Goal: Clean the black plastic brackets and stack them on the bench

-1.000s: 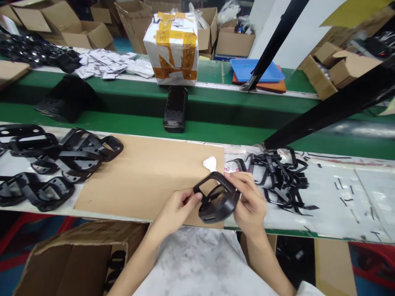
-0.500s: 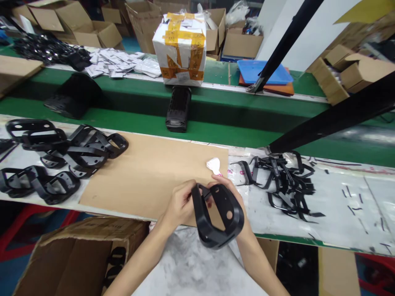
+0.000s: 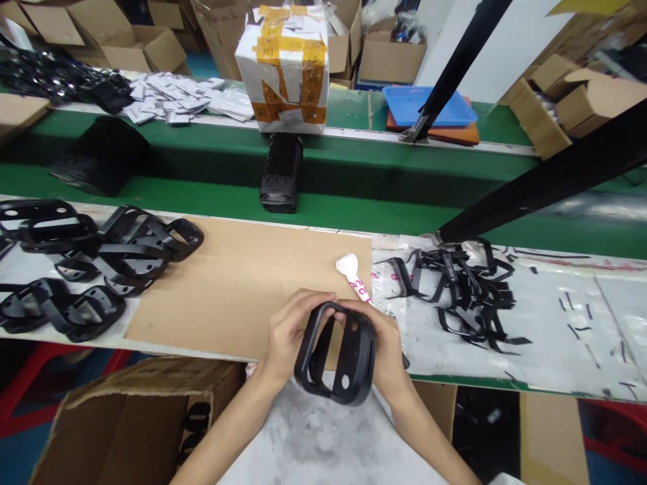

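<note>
A black plastic frame (image 3: 360, 357) with rounded corners and two round holes in one side is held over the front edge of the bench. My left hand (image 3: 289, 330) grips its left side, and my right hand (image 3: 387, 340) is wrapped around its right side and far end. Some fingertips are hidden behind the frame. Just beyond my right hand, a tool with a white-wrapped handle (image 3: 348, 265) lies on the brown board (image 3: 242, 283). Pink print marks the wrapping, and the tool's near end is partly covered by my hand.
Similar black frames (image 3: 136, 263) are piled at the left. Thin black trim pieces (image 3: 455, 283) lie tangled at the right, near a slanted black post (image 3: 505, 188). A taped white box (image 3: 283, 74) stands at the back, and an open carton (image 3: 116, 431) sits below left.
The black frame has turned in my hands and shifted slightly left, so its holed side faces me more. More of the white-wrapped handle shows. The view has moved a little.
</note>
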{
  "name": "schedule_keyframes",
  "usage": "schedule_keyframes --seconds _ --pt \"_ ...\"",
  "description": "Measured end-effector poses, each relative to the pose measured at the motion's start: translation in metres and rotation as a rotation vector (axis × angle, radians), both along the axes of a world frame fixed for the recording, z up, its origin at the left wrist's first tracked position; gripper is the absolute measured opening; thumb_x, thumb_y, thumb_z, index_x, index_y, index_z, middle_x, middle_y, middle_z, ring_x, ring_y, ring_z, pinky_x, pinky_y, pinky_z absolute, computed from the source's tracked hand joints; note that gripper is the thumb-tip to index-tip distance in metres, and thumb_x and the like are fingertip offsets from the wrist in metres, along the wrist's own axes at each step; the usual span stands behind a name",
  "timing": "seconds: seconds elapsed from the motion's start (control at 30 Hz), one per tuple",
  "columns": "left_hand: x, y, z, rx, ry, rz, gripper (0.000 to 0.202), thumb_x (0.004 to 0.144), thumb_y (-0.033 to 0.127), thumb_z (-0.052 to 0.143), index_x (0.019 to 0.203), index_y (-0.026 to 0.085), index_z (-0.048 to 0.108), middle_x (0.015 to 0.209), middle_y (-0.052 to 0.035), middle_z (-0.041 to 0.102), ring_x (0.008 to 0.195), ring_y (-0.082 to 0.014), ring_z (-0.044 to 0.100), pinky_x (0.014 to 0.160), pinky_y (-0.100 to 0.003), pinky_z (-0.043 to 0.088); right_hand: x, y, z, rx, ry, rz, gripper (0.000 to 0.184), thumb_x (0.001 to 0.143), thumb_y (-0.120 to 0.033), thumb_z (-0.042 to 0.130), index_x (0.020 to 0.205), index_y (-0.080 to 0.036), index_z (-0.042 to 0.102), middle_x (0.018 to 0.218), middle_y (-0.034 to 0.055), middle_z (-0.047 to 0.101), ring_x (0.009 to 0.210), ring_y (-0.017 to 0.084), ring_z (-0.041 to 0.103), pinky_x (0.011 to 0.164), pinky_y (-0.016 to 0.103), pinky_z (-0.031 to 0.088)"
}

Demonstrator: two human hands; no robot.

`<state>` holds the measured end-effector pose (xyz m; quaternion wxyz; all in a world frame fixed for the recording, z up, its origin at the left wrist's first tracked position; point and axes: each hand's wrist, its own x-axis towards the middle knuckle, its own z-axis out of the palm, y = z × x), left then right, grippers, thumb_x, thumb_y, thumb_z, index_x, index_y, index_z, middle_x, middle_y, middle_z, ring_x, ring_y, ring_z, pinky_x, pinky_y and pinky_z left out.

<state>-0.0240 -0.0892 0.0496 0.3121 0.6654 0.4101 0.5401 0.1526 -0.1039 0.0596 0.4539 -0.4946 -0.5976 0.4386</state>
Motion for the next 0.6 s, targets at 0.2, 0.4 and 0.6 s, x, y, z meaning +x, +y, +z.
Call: schedule_keyframes --seconds 0.2,0.4,0.6 --pt "0.000 0.001 0.005 -0.027 0.057 -0.018 0.028 0.094 0.014 0.067 0.121 0.020 0.069 0.101 -0.0084 0.073 0.087 -0.0188 0.069 0.076 -0.031 0.056 -0.005 0.000 0.004 -0.167 0.098 -0.098 0.013 0.091 -0.034 0.075 0.096 -0.023 0.076 0.092 0.0033 0.080 0.084 0.024 0.076 0.077 0.033 0.061" --pt "0.003 0.005 0.004 -0.360 0.012 -0.066 0.025 0.098 0.032 0.066 0.119 0.020 0.072 0.110 -0.0103 0.075 0.100 -0.0213 0.070 0.090 -0.033 0.055 0.002 0.009 -0.006 -0.473 0.374 0.008 0.033 0.080 -0.052 0.084 0.093 -0.021 0.077 0.091 0.0079 0.081 0.080 0.028 0.077 0.075 0.040 0.066" --pt "-0.004 0.006 0.011 -0.683 -0.307 -0.289 0.036 0.093 0.048 0.071 0.110 0.017 0.075 0.094 -0.0080 0.075 0.086 -0.0207 0.069 0.082 -0.032 0.054 0.005 0.002 -0.009 -0.752 0.588 0.221 0.046 0.088 -0.061 0.073 0.092 -0.016 0.074 0.074 0.0087 0.079 0.056 0.022 0.075 0.050 0.033 0.063"
